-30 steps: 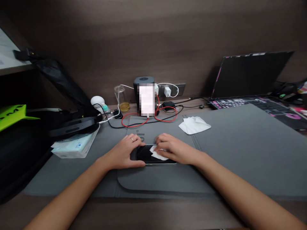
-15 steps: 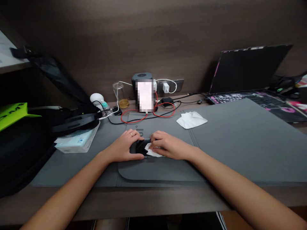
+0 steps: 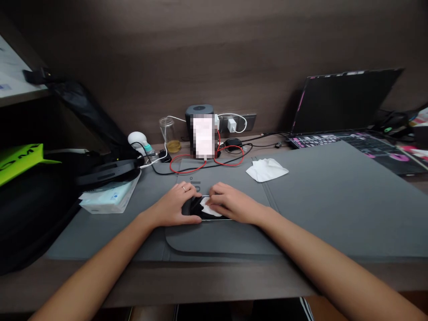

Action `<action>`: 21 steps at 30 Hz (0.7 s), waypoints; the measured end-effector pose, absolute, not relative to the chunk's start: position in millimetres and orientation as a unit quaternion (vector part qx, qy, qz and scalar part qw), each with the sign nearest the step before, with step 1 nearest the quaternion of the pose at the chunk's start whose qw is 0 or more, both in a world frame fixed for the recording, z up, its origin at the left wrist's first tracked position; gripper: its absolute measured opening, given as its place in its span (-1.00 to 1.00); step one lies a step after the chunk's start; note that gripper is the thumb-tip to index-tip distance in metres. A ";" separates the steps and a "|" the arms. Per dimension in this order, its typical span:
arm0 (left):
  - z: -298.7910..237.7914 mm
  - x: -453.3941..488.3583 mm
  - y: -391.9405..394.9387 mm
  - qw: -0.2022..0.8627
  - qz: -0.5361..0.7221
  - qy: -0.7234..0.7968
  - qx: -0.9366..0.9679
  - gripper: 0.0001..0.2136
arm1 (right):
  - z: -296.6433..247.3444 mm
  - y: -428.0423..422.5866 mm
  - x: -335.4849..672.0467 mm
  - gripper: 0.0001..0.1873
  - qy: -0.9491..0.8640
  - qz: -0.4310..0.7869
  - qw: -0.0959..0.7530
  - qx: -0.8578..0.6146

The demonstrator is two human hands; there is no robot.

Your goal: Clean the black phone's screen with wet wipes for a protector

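A dark smartphone [image 3: 197, 208] lies flat on the grey desk mat, its glossy screen facing up. My left hand [image 3: 175, 205] grips its left end, with the thumb along the near edge and the fingers at the far edge; a ring is on one finger. Over the right part of the screen, my right hand [image 3: 234, 203] presses a crumpled white tissue [image 3: 211, 208] with bent fingers. The phone's right end is hidden under that hand. A second white tissue [image 3: 267, 170] lies on the mat beyond my right hand.
A laptop [image 3: 347, 102] stands open at the back right. Behind the phone are a glass jar [image 3: 170, 136], a dark speaker [image 3: 199, 109] and red and black cables [image 3: 230, 162]. A tissue pack [image 3: 109, 198] and black bag [image 3: 30, 218] sit on the left.
My right hand stays over the phone, and the tissue under its fingers has shifted slightly and looks flatter. My left hand keeps its hold. The camera view has tilted a little.
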State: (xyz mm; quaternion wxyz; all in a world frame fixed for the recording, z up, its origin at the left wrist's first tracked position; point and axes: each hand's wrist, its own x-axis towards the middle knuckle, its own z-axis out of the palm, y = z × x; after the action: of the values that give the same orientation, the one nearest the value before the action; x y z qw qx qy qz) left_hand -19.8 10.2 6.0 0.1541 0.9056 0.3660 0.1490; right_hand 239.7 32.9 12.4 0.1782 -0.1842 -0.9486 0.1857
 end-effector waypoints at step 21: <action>7.2 -19.1 9.5 0.161 0.160 0.364 0.904 -0.45 | 14.3 28.9 238.6 -0.71 -0.960 0.154 0.157 -0.173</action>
State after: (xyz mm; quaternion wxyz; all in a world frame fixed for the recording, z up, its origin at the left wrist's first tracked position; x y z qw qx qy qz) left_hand -19.1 9.5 7.2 0.1613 0.9035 0.3636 0.1595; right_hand 238.6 28.9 14.3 0.1571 -0.1729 -0.9601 0.1539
